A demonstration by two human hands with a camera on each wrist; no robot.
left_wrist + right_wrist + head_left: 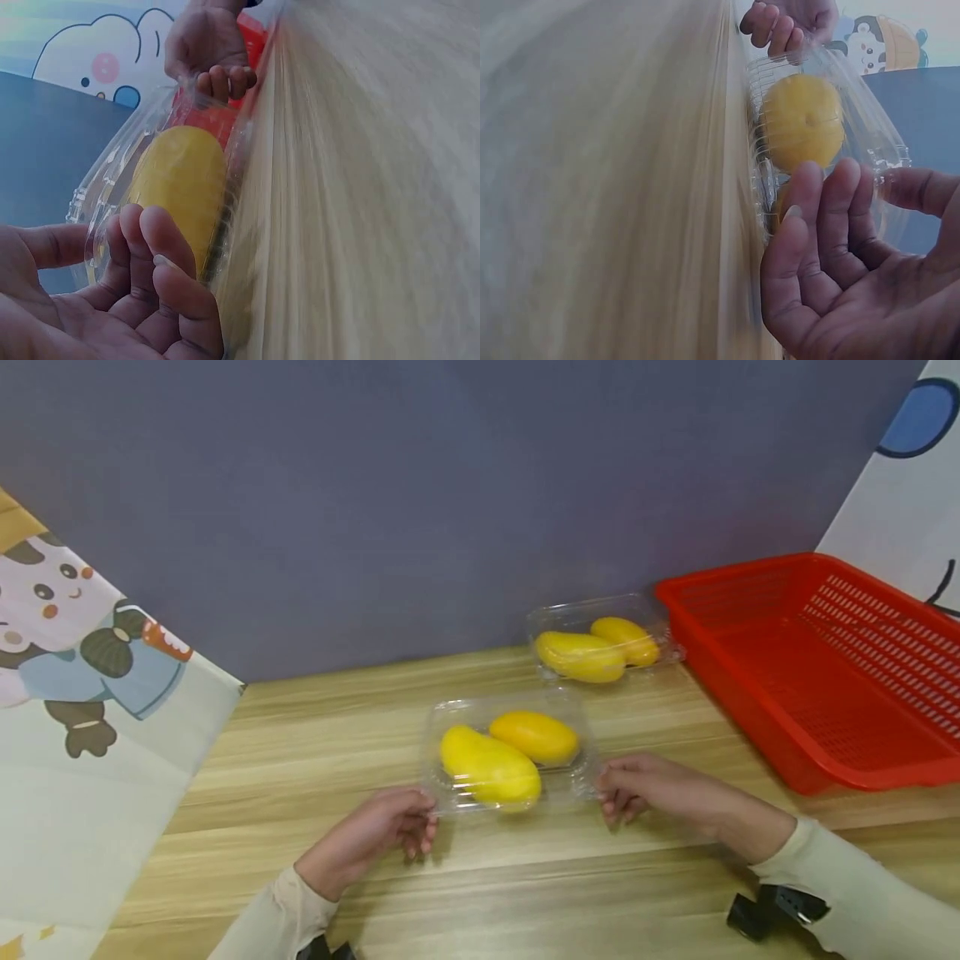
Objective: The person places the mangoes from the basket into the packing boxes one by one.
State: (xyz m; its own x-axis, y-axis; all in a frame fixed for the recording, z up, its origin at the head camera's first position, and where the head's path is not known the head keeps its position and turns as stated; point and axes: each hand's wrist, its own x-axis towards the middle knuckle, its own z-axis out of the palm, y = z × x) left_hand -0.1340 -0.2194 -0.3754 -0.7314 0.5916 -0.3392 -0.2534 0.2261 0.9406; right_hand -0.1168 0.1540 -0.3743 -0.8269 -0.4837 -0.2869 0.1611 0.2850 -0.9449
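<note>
Two yellow mangoes [491,770] lie inside a clear plastic clamshell box [468,710] over the middle of the wooden table. My left hand [378,828] pinches the box's near left corner between thumb and fingers. At the opposite side, my right hand [660,789] grips the right edge the same way. In the left wrist view, the thumb and curled fingers [169,240] take the rim from either side. The right wrist view shows the right thumb [911,187] on the rim, with the fingertips against the side near a mango [802,120].
Farther back, a second clear box [558,614] with two mangoes [581,657] stands by the grey wall [375,527]. A red plastic basket [738,702] with slotted sides occupies the right of the table [300,718]. Cartoon-printed panels [150,727] flank the left and right.
</note>
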